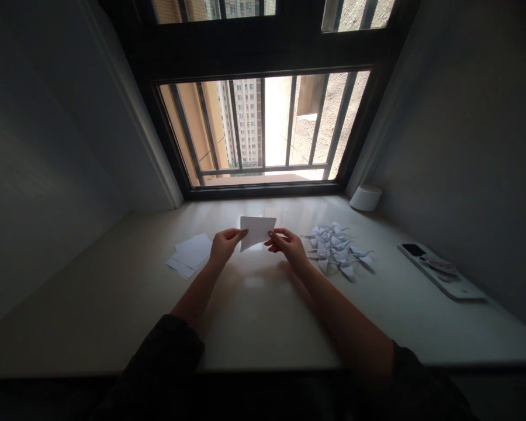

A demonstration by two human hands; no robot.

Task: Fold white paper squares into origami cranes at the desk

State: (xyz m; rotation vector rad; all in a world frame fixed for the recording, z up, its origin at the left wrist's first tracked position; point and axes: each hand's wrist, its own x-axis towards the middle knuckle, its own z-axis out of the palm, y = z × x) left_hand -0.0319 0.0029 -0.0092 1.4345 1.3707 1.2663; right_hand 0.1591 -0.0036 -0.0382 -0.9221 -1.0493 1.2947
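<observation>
The left hand [224, 242] pinches the left edge of a paper [258, 228], thumb flat on the near face and fingers closed behind it. The right hand [291, 247] grips the lower right corner between thumb and fingertips, its lower fingers loosely curled and a little spread. The paper is held up between the two hands, above the sill [254, 327] and in front of the window [263, 190]. Loose sheets [191, 252] lie just beside the left hand; folded papers [337, 245] lie clustered near the right.
</observation>
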